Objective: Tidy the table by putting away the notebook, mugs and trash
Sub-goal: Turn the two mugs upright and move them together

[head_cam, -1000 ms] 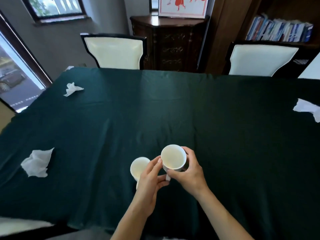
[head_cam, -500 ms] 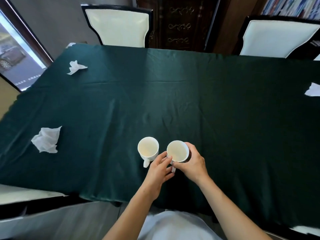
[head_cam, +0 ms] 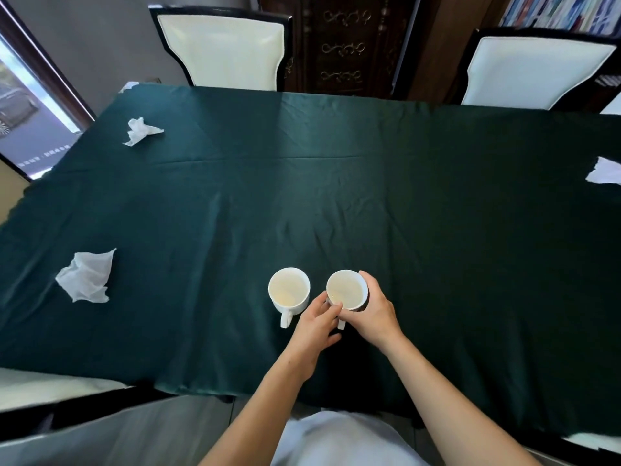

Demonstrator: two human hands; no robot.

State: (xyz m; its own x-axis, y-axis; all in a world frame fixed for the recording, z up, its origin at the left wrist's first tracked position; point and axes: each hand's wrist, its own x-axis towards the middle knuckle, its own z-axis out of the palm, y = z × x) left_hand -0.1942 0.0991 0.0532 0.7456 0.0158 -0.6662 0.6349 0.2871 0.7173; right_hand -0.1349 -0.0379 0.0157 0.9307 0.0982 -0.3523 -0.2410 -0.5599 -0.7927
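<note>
Two white mugs stand side by side near the front of the dark green tablecloth (head_cam: 336, 196). The left mug (head_cam: 289, 292) stands alone with its handle toward me. My right hand (head_cam: 374, 312) wraps the right mug (head_cam: 346, 290) from the right. My left hand (head_cam: 317, 322) touches that mug's near side by its handle with its fingertips. Crumpled white tissues lie at the left (head_cam: 85, 275), far left (head_cam: 139, 131) and right edge (head_cam: 605, 171). No notebook is in view.
Two cream-backed chairs stand behind the table, one at the far left (head_cam: 220, 45) and one at the far right (head_cam: 537, 72). A dark carved cabinet (head_cam: 342, 45) stands between them. Another chair seat (head_cam: 50, 388) is at my near left. A window is at the left.
The left mug, held by my left hand a second ago, now stands on the cloth by itself. My left hand has shifted onto the right mug. The view has tilted downward.
</note>
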